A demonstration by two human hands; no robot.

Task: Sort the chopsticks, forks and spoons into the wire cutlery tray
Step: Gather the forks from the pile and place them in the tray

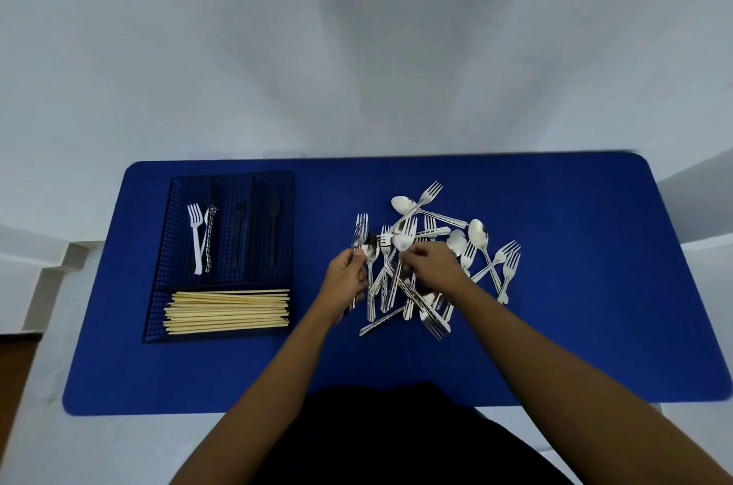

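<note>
- Chopsticks (pixel 228 311): done as far as I can see. All lie as one bundle in the long cross compartment at the near end of the wire cutlery tray (pixel 158 286); none visible outside the tray.
- Three lengthwise compartments at the tray's far end are barely started. The one farthest from the pile holds a white fork (pixel 195 236) plus a couple of metal pieces beside it, too tangled to identify. The middle one has a dark fork (pixel 239 234), and the one nearest the pile a dark spoon (pixel 273 230).
- The bulk is left: a pile of metal forks and spoons (pixel 428 258) sits well apart from the tray on the blue surface (pixel 575 326), pieces crossed and overlapping. A few spoons and forks fan out on the pile's side away from the tray.
- Left hand (pixel 344 280): at the pile's tray-side edge, fingers closed around metal handles, a fork head and a spoon bowl sticking up past the fist. Exact count unclear.
- Right hand (pixel 434 266): over the pile's middle, fingers (pixel 412 252) pinching at a spoon (pixel 402 242). Can't tell whether it's lifted or still resting on the heap.
- Judgement: roughly a third through. One category finished, two mostly unsorted.
- Metal forks and spoons are mixed in the held bunch, so they still need splitting before going into the tray.
</note>
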